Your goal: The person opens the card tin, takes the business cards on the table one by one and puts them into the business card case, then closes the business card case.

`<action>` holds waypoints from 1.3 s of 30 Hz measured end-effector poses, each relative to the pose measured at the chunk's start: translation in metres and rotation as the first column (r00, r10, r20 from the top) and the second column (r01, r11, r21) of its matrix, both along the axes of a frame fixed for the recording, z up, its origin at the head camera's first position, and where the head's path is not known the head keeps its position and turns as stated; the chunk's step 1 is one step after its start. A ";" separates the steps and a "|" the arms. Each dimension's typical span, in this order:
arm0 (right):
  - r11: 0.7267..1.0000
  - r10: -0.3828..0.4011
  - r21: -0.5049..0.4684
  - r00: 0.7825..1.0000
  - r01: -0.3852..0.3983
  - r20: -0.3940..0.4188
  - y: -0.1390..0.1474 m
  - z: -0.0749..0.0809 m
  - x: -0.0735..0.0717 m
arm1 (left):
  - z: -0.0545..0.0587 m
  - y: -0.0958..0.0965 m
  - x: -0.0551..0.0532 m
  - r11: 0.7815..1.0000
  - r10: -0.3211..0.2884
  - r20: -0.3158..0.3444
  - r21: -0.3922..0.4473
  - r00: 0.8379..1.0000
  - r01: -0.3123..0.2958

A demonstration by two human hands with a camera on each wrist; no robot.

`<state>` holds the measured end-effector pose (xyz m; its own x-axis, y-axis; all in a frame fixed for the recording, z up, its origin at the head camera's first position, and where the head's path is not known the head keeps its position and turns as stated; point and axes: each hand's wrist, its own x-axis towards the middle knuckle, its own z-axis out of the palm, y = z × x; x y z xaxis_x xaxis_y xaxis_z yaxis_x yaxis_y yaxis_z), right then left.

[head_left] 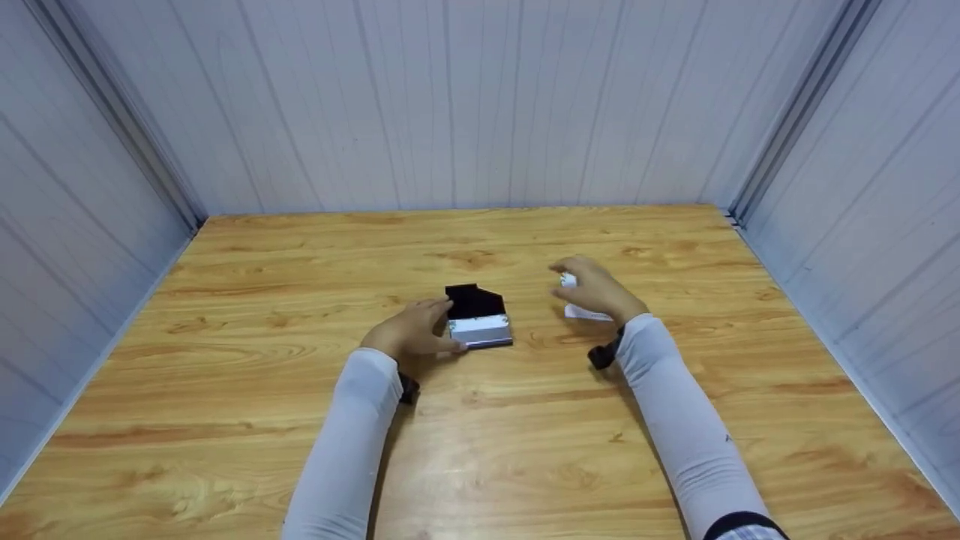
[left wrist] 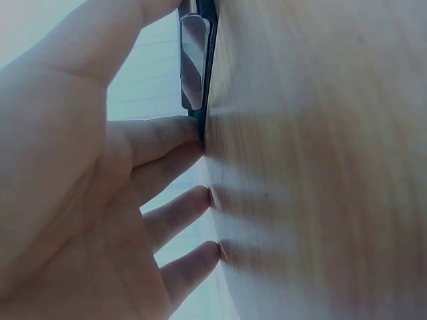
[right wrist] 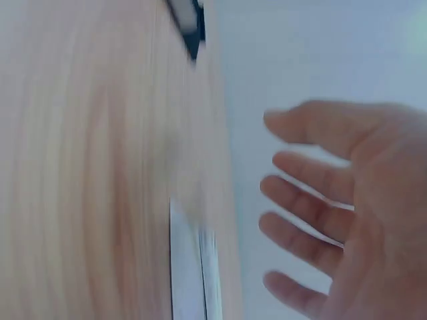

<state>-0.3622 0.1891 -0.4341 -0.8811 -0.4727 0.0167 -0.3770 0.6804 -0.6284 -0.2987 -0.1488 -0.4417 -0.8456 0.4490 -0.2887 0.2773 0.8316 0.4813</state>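
Observation:
A small flat black-and-silver case [head_left: 476, 304] lies on the table, an angled black panel at its back and a white strip across its front. My left hand [head_left: 409, 328] holds its left end between thumb and forefinger. In the left wrist view, the case's shiny side [left wrist: 193, 60] shows between these two, while the other fingertips touch the wood. My right hand [head_left: 596, 291] hovers, fingers spread and holding nothing, over white card-like pieces [head_left: 585, 313] to the right. It partly hides them in the head view; the right wrist view shows their pale edges [right wrist: 187, 267] below the fingers.
The wooden table [head_left: 465, 435] runs back to a white panelled wall [head_left: 480, 105], with similar walls at left and right. Dark wrist devices [head_left: 604, 354] sit under both white-sleeved forearms.

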 end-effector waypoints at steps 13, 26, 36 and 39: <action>0.981 -0.195 0.036 0.976 0.192 0.093 0.051 -0.008 -0.012 | -0.001 -0.001 -0.001 1.000 0.011 0.015 0.015 1.000 -0.011; 0.979 -0.203 0.021 0.958 0.203 0.201 0.062 -0.013 -0.009 | 0.000 -0.001 0.000 1.000 0.013 0.017 0.016 1.000 -0.013; 0.979 -0.203 0.064 0.957 0.194 0.207 0.073 -0.006 -0.007 | 0.001 0.000 0.000 1.000 -0.006 0.003 0.016 1.000 0.006; 0.975 -0.222 0.078 0.947 0.209 0.232 0.078 -0.004 -0.006 | 0.001 -0.001 0.000 1.000 -0.007 0.000 0.013 1.000 0.007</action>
<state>-0.3677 0.2672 -0.4384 -0.9372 -0.2659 -0.2256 -0.0616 0.7630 -0.6435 -0.2983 -0.1495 -0.4407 -0.8425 0.4583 -0.2830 0.2828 0.8235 0.4918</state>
